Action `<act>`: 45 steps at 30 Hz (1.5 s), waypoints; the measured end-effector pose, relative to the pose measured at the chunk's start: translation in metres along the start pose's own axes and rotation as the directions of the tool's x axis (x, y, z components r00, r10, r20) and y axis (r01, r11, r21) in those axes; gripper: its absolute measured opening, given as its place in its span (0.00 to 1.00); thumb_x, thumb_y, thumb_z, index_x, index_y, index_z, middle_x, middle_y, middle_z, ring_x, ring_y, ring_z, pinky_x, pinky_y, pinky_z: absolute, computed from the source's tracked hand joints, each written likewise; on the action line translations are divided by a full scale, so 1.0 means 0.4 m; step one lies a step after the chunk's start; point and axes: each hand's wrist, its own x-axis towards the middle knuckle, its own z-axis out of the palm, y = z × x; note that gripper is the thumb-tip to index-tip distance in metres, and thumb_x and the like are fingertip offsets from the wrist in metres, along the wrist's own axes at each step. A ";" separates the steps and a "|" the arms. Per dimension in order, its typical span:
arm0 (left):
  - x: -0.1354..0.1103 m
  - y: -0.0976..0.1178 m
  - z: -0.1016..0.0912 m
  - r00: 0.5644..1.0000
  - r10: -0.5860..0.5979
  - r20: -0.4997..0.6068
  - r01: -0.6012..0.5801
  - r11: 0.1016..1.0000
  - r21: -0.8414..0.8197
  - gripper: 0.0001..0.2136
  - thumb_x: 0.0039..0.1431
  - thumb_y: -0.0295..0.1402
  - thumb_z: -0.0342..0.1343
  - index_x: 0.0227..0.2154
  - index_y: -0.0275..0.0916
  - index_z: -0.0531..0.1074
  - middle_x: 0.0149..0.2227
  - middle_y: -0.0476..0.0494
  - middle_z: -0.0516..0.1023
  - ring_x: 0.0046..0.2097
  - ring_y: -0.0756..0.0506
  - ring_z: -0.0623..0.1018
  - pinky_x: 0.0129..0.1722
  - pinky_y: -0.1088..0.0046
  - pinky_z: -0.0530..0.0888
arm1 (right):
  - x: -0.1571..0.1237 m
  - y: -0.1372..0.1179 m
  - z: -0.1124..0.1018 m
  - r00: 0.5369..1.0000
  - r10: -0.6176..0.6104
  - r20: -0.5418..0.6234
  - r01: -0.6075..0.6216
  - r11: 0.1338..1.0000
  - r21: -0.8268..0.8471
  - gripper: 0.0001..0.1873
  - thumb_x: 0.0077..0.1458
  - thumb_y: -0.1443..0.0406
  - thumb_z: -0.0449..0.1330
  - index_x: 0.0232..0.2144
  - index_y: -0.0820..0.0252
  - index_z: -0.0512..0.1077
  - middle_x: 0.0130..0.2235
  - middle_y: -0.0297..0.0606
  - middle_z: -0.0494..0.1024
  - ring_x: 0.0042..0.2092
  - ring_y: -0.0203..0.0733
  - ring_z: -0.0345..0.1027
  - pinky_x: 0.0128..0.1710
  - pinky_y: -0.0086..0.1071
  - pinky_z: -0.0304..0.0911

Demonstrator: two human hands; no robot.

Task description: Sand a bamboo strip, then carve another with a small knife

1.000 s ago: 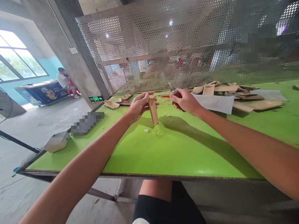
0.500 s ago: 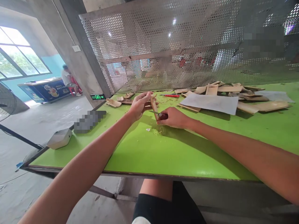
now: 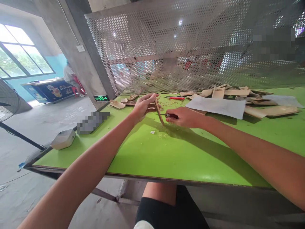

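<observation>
My left hand [image 3: 145, 107] grips the upper end of a narrow strip of wood or bamboo [image 3: 160, 115], which stands tilted with its lower end close to the table. My right hand [image 3: 184, 117] is wrapped round the dark handle of a knife [image 3: 172, 116]. The knife's blade points left and meets the strip's right edge, or lies just behind it; I cannot tell which. Pale curled shavings [image 3: 163, 135] and a small white chip [image 3: 152, 132] lie on the green tabletop [image 3: 143, 159] below.
A red-handled tool [image 3: 176, 98] lies behind my hands. Wood pieces [image 3: 219, 93] and a white sheet [image 3: 216, 106] are piled at the right; more pieces [image 3: 117, 104] lie at the left. A pale box [image 3: 63, 140] sits at the left edge. A perforated metal screen [image 3: 147, 51] backs the table.
My right hand with the knife has moved slightly right and up, off the strip's lower end. The strip has turned and now shows its narrow edge. My left hand keeps its grip.
</observation>
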 end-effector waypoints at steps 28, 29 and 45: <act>-0.016 0.034 0.054 0.974 0.223 0.045 -0.224 0.909 0.350 0.19 0.49 0.37 0.68 0.43 0.32 0.80 0.30 0.44 0.82 0.31 0.46 0.81 0.35 0.67 0.82 | 0.005 -0.027 0.022 0.940 0.289 -0.180 -0.341 0.780 -0.525 0.19 0.60 0.62 0.48 0.42 0.61 0.78 0.35 0.50 0.80 0.35 0.51 0.74 0.29 0.35 0.52; -0.014 0.033 0.055 0.973 0.225 0.047 -0.227 0.910 0.346 0.19 0.49 0.36 0.68 0.43 0.32 0.79 0.29 0.44 0.82 0.31 0.46 0.81 0.35 0.67 0.82 | 0.003 -0.025 0.023 0.940 0.291 -0.177 -0.340 0.784 -0.519 0.19 0.60 0.62 0.48 0.42 0.60 0.78 0.35 0.50 0.80 0.35 0.51 0.74 0.29 0.34 0.52; -0.006 0.029 0.063 0.970 0.238 0.050 -0.241 0.911 0.335 0.17 0.49 0.37 0.67 0.40 0.33 0.80 0.29 0.45 0.79 0.30 0.48 0.78 0.33 0.68 0.81 | -0.012 -0.018 0.041 0.962 0.269 -0.054 -0.258 0.819 -0.513 0.20 0.61 0.63 0.48 0.40 0.63 0.79 0.33 0.53 0.80 0.35 0.52 0.74 0.29 0.35 0.52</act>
